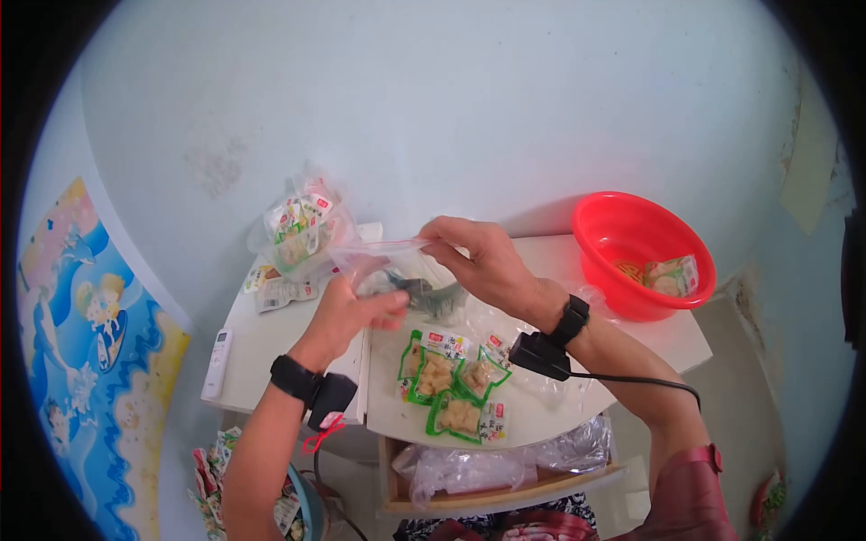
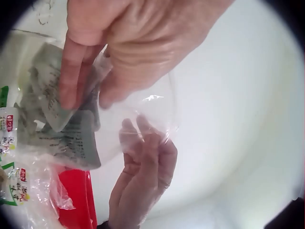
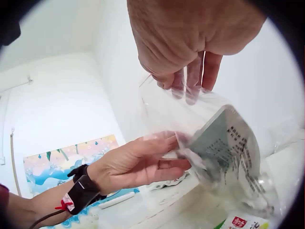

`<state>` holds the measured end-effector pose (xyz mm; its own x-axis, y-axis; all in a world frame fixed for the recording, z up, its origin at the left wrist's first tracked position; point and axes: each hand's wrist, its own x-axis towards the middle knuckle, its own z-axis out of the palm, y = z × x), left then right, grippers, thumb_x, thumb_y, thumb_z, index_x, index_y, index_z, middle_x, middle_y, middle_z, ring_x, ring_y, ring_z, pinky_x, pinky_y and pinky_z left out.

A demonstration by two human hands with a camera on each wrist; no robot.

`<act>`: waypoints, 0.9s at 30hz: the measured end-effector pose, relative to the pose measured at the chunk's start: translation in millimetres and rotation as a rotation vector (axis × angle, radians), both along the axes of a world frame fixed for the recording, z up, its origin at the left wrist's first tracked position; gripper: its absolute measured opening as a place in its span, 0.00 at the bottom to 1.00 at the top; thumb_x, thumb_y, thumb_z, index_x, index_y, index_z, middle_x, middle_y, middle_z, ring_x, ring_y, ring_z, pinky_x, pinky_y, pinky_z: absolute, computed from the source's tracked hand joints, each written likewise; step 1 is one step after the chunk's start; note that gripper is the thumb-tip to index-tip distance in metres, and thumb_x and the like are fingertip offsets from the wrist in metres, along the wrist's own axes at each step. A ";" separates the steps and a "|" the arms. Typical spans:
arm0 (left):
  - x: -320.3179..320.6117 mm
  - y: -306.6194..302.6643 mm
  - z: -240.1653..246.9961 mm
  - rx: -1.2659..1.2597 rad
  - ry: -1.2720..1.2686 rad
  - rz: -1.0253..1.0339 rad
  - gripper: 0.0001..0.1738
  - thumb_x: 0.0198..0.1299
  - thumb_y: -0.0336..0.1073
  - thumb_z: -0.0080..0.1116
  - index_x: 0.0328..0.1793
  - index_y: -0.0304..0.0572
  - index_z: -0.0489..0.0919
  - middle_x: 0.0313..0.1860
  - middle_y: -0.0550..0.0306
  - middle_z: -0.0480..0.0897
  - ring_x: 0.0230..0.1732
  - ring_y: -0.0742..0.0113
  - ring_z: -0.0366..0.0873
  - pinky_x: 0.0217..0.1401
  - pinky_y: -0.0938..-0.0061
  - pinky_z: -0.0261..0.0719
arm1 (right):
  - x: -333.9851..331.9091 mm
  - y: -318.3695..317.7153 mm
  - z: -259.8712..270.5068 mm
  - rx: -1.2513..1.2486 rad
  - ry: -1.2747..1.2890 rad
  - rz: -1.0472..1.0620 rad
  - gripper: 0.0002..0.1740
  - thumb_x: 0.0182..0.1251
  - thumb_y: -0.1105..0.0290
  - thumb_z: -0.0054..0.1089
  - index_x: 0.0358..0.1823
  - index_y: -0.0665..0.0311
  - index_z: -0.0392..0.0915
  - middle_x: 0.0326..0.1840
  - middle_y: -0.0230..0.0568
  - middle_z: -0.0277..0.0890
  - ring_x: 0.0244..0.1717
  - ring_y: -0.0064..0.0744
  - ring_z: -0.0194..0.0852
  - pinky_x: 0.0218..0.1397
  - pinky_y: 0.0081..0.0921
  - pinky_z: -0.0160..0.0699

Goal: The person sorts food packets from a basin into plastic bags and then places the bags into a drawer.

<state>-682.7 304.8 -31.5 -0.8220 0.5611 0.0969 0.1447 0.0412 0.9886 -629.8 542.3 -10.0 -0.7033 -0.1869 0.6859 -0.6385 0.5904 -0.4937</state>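
Observation:
Between my hands, over the white table (image 1: 311, 361), stands a clear plastic bag (image 1: 379, 252) with grey-green printed packets (image 2: 71, 138) inside. My right hand (image 1: 483, 261) pinches its top edge; in the left wrist view its fingertips show through the film. Lower on the bag's left side, my left hand (image 1: 347, 316) holds the film with thumb and fingers, the fingers nearly straight. Several green-edged snack packets (image 1: 456, 417) with pale chunks lie on the table below the bag. The packet's printed back (image 3: 226, 148) faces the right wrist camera.
A red basin (image 1: 645, 257) at the right holds a packet (image 1: 672, 275). At the back left, a clear bag of packets (image 1: 307, 225) stands by loose ones. A white remote (image 1: 217, 362) lies at the left edge. Below, an open drawer (image 1: 505, 501) holds plastic bags; a blue-rimmed bucket (image 1: 309, 505) stands left.

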 end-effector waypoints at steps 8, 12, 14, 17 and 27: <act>-19.0 -10.5 14.0 0.348 0.201 0.145 0.13 0.75 0.35 0.59 0.52 0.30 0.85 0.46 0.52 0.88 0.46 0.63 0.89 0.55 0.65 0.90 | -7.0 -0.3 16.3 -0.214 0.113 0.147 0.11 0.80 0.66 0.60 0.54 0.64 0.81 0.42 0.42 0.87 0.47 0.32 0.87 0.54 0.31 0.82; -26.0 -78.6 36.3 0.515 0.310 0.151 0.13 0.77 0.37 0.56 0.52 0.35 0.83 0.48 0.54 0.86 0.49 0.64 0.84 0.62 0.61 0.84 | 18.0 10.8 30.8 -0.322 -0.001 0.081 0.11 0.81 0.66 0.60 0.55 0.65 0.81 0.45 0.42 0.87 0.49 0.32 0.87 0.57 0.32 0.83; -38.9 -126.9 24.0 0.659 0.205 0.217 0.11 0.76 0.38 0.55 0.52 0.38 0.82 0.48 0.56 0.84 0.51 0.64 0.81 0.62 0.62 0.80 | -4.9 40.6 5.0 -0.174 0.019 -0.029 0.11 0.81 0.67 0.59 0.54 0.66 0.81 0.46 0.43 0.88 0.49 0.33 0.88 0.57 0.33 0.84; -35.9 -181.2 -13.0 0.736 0.023 0.405 0.10 0.74 0.38 0.55 0.53 0.41 0.80 0.48 0.58 0.84 0.54 0.63 0.79 0.61 0.66 0.76 | -14.7 77.1 -29.9 0.129 -0.166 -0.201 0.11 0.73 0.68 0.61 0.52 0.63 0.83 0.47 0.48 0.87 0.46 0.46 0.87 0.52 0.38 0.85; -0.4 -238.6 -70.0 0.200 0.026 0.549 0.17 0.70 0.30 0.55 0.60 0.29 0.79 0.53 0.53 0.83 0.53 0.65 0.80 0.61 0.69 0.76 | -118.7 102.5 -84.4 0.613 -0.181 -0.406 0.20 0.64 0.73 0.61 0.59 0.64 0.78 0.49 0.49 0.87 0.54 0.55 0.84 0.55 0.51 0.81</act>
<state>-683.1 66.2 -101.4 -0.9832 0.0218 0.1812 0.1793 -0.0700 0.9813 -748.5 644.8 -94.4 -0.8900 -0.2005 0.4096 -0.2529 0.9644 -0.0774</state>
